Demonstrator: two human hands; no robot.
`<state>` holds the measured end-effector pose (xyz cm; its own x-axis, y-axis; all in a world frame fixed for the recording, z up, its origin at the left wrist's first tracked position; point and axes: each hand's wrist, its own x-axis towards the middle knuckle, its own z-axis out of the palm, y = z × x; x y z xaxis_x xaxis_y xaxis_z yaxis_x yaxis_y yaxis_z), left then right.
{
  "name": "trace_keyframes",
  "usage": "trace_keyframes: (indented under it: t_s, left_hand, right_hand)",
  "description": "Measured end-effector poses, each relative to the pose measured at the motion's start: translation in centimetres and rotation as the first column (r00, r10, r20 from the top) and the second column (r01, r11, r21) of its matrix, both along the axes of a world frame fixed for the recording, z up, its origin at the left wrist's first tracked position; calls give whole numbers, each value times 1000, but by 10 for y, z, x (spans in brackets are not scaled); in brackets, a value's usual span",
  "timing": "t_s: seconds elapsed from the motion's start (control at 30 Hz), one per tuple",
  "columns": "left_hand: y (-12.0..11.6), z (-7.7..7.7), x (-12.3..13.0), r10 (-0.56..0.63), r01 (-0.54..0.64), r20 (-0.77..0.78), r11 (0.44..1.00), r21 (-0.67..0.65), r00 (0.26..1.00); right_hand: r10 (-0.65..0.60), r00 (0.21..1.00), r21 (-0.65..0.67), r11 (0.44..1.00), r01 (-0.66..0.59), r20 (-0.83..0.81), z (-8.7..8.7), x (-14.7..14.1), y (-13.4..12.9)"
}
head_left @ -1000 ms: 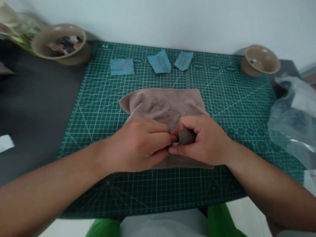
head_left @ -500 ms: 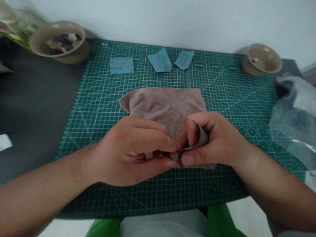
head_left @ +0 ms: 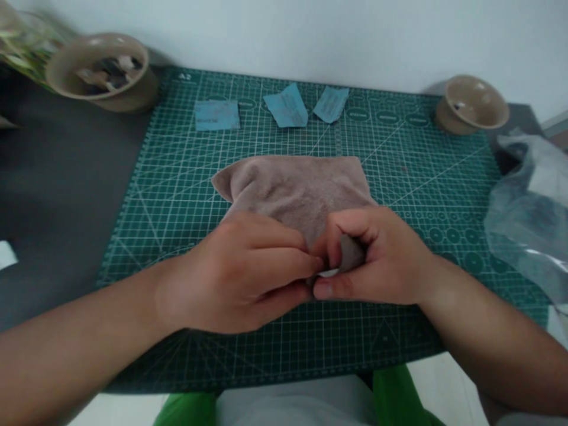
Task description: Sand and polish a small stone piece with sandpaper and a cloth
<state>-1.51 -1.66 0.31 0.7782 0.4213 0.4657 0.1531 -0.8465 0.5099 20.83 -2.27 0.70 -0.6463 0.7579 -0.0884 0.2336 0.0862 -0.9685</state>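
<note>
A pinkish-brown cloth (head_left: 302, 183) lies wrinkled on a green cutting mat (head_left: 168, 236), its left corner folded over. Just above its near part, my left hand (head_left: 248, 272) and my right hand (head_left: 377, 254) meet with their fingertips pressed together. A folded grey-brown cloth piece (head_left: 352, 253) curls up within my right hand, held between thumb and fingers. A thin pale edge shows at the pinch point. My left hand's fingers are closed there too, but what lies inside them is hidden. Whether the grey-brown piece joins the larger cloth cannot be seen.
Several torn blue packets, one a flat packet (head_left: 217, 115), lie along the mat's far side. A brown bowl (head_left: 133, 97) with scraps stands back left; a smaller bowl (head_left: 459, 118) stands back right. A clear plastic bag (head_left: 515, 219) rests at the right edge.
Both hands have drawn closer together, and the right has shifted slightly left. The left fingers have closed further, and the grey-brown cloth piece is folded differently in the right hand.
</note>
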Motion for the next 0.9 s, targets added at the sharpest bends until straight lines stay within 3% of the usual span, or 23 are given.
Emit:
trace_keyframes:
  t_s: [0.1, 0.23, 0.3, 0.43, 0.5, 0.63, 0.73, 0.9]
  left_hand:
    - [4, -4, 2, -14, 19, -56, 996, 85, 998]
    - [4, 3, 0, 12, -1, 84, 991, -132, 996]
    - [3, 4, 0, 27, -16, 86, 992, -126, 996]
    - [7, -7, 2, 30, -23, -30, 979, 204, 999]
    - [9, -11, 3, 29, -21, -33, 978, 206, 999]
    - [6, -3, 1, 22, -19, 64, 999, -47, 998]
    - [2, 2, 0, 5, 3, 74, 995, -103, 997]
    - [6, -7, 4, 12, -3, -50, 985, 170, 999]
  right_hand:
    - [-67, 986, 159, 986, 42, 150, -2, -2, 0]
    - [-13, 992, -94, 996, 0, -128, -1, 1, -1]
    - [-7, 986, -122, 992, -14, -166, -1, 1, -2]
    - [-111, 978, 212, 975, 73, 175, -3, -2, 0]
    - [-143, 961, 273, 959, 76, 237, -4, -3, 1]
    - [-54, 999, 3, 999, 54, 3, -2, 2, 1]
    - [-13, 997, -71, 997, 8, -82, -1, 3, -1]
    - [-90, 975, 232, 972, 41, 205, -2, -2, 0]
